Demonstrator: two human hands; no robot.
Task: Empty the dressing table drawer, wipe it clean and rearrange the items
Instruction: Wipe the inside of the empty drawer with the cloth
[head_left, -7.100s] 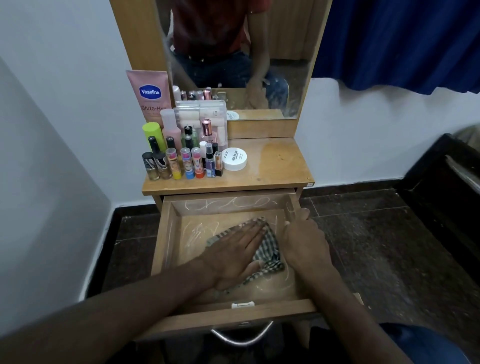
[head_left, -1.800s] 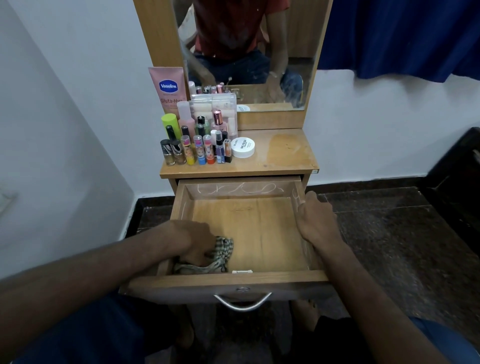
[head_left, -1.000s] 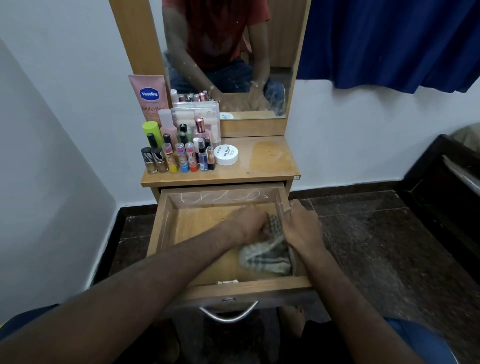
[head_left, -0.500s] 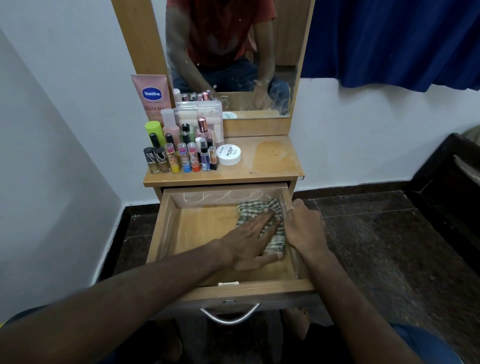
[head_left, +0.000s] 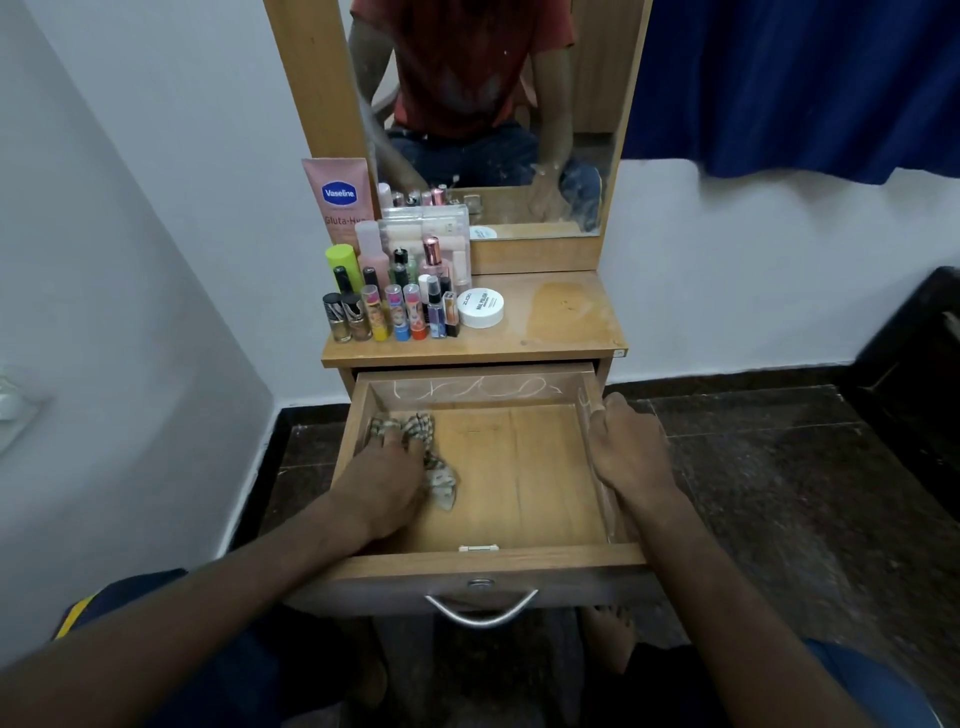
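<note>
1. The pulled-out wooden drawer (head_left: 519, 564) sits wide open below the wooden worktop (head_left: 566, 317), its floor bare apart from the rag.
2. Left hand (head_left: 382, 480) is down in the drawer's far-left area, palm over a crumpled checked cloth (head_left: 439, 475), pressing it to the drawer floor; the fingers lie over the cloth, and how far they curl I cannot tell.
3. Cloth bunches out ahead of the fingers near the back-left corner and trails to the right of the hand.
4. Right hand (head_left: 626, 452) rests on the drawer's right side wall, fingers curled over its top edge, gripping it.
5. White scribbled marks (head_left: 475, 387) show on the drawer's inner back wall.
6. Up on the worktop, the emptied items stand grouped at the left: a pink Vaseline tube (head_left: 340, 200) against the mirror frame, a cluster of small cosmetic bottles (head_left: 389, 312), and a round white jar (head_left: 480, 308) just beside them.
7. The curved metal handle (head_left: 480, 610) hangs at the drawer front.
</note>
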